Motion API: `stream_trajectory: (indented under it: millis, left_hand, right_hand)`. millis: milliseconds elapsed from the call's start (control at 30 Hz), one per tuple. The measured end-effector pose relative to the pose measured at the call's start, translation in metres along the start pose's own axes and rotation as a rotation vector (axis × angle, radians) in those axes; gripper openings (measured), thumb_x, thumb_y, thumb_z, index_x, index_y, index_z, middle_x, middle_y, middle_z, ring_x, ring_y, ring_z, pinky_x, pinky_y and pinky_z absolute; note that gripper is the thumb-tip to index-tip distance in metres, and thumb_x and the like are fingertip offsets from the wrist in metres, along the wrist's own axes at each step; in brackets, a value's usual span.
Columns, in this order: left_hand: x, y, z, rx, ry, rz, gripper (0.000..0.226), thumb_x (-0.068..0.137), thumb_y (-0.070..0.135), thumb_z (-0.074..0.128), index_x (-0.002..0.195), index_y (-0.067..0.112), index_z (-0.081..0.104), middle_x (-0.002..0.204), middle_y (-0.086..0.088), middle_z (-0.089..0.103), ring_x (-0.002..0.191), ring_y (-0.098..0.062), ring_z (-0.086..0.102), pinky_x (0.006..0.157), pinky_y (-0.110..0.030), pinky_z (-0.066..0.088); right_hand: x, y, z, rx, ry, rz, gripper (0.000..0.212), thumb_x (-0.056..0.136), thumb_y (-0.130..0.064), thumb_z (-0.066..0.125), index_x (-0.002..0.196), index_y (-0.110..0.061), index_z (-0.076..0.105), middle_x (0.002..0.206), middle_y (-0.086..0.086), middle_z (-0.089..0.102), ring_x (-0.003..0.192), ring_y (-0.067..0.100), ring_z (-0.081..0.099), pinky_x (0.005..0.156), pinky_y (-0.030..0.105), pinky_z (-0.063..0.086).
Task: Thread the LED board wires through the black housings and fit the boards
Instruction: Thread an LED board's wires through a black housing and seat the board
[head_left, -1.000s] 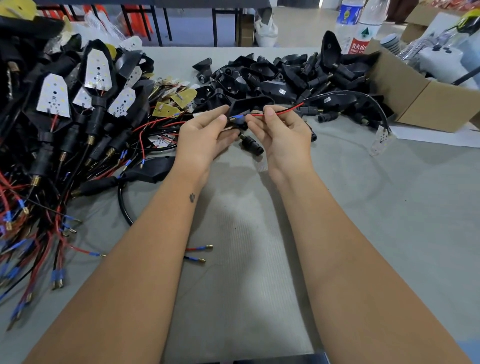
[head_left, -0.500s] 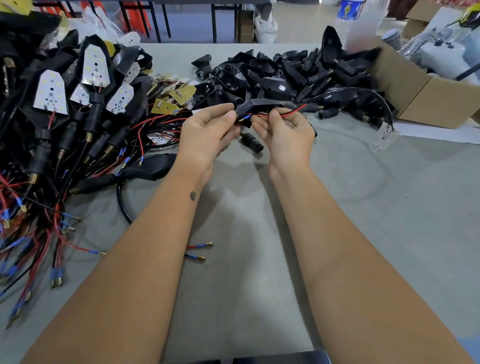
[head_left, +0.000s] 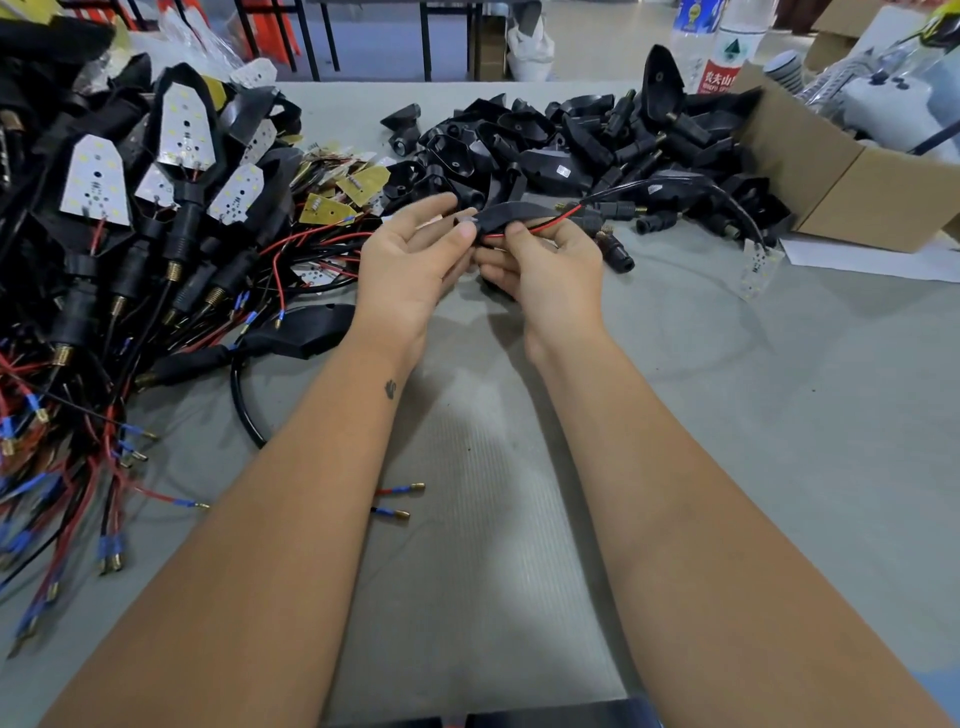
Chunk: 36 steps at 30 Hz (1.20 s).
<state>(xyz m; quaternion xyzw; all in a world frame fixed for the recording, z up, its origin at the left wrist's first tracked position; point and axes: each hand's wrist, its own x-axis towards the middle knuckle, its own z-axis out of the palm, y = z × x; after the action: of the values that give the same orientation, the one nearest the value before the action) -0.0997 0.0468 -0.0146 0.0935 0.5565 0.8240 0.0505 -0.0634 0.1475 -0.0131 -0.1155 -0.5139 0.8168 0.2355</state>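
**A:** going left to right: heap of finished black housings with white LED boards and red-black wires (head_left: 124, 218) far left. Left hand (head_left: 410, 265) pinches the near end of a black plastic housing (head_left: 511, 215), thumb on top.

**B:** right hand (head_left: 545, 265)?

**A:** curled round it, pinching the thin red and black wires (head_left: 550, 222) against it, I think; it's blurry. Pile of empty black housings (head_left: 571, 145) behind, brown cardboard box (head_left: 831, 171) far right.
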Motion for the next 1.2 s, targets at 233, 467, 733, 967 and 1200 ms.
stream_trajectory:
  millis: [233,467,733,967,1200]
  left_hand:
    - [-0.003,0.007,0.004,-0.251,0.040,-0.044,0.051,0.090,-0.001,0.063,0.137,0.005,0.043,0.096,-0.005,0.072,0.084,-0.010,0.070,0.083,-0.023,0.056]
    - [-0.006,0.000,0.008,-0.009,-0.277,-0.035,0.032,0.102,0.012,0.046,0.133,0.017,0.053,0.106,-0.001,0.071,0.080,-0.003,0.060,0.078,-0.016,0.049]
    - [-0.005,-0.004,0.005,0.196,-0.274,0.080,0.031,0.104,0.042,0.031,0.128,0.048,0.050,0.133,0.003,0.062,0.102,-0.004,0.062,0.091,-0.026,0.048]
    - [-0.003,0.001,0.003,-0.009,-0.049,0.028,0.041,0.106,0.044,0.020,0.114,0.036,0.059,0.114,-0.001,0.073,0.102,-0.020,0.071,0.077,-0.031,0.058]
    - [0.002,0.005,-0.001,-0.192,0.159,-0.033,0.048,0.106,0.042,0.027,0.101,0.012,0.064,0.094,-0.012,0.075,0.093,-0.027,0.073,0.070,-0.030,0.059]
  right_hand:
    - [0.000,-0.002,-0.001,-0.077,-0.015,0.017,0.021,0.095,-0.011,0.060,0.074,-0.009,0.061,0.066,0.002,0.061,0.051,0.010,0.052,0.050,0.021,0.044]
    - [0.001,-0.003,-0.001,0.169,-0.112,0.154,0.021,0.099,-0.012,0.050,0.083,-0.011,0.063,0.060,-0.004,0.061,0.048,0.006,0.054,0.051,0.018,0.044]
    - [0.000,-0.005,-0.001,0.218,-0.131,0.222,0.022,0.099,-0.012,0.047,0.082,-0.009,0.060,0.057,-0.001,0.059,0.047,0.008,0.054,0.052,0.020,0.048]
    - [0.002,-0.014,-0.008,0.429,0.082,0.216,0.023,0.098,-0.020,0.054,0.080,-0.007,0.052,0.054,0.003,0.057,0.051,0.014,0.057,0.052,0.022,0.052]
    - [0.007,-0.014,-0.018,0.630,0.154,0.261,0.022,0.098,-0.015,0.055,0.083,0.000,0.054,0.052,0.007,0.062,0.050,0.018,0.066,0.053,0.025,0.057]
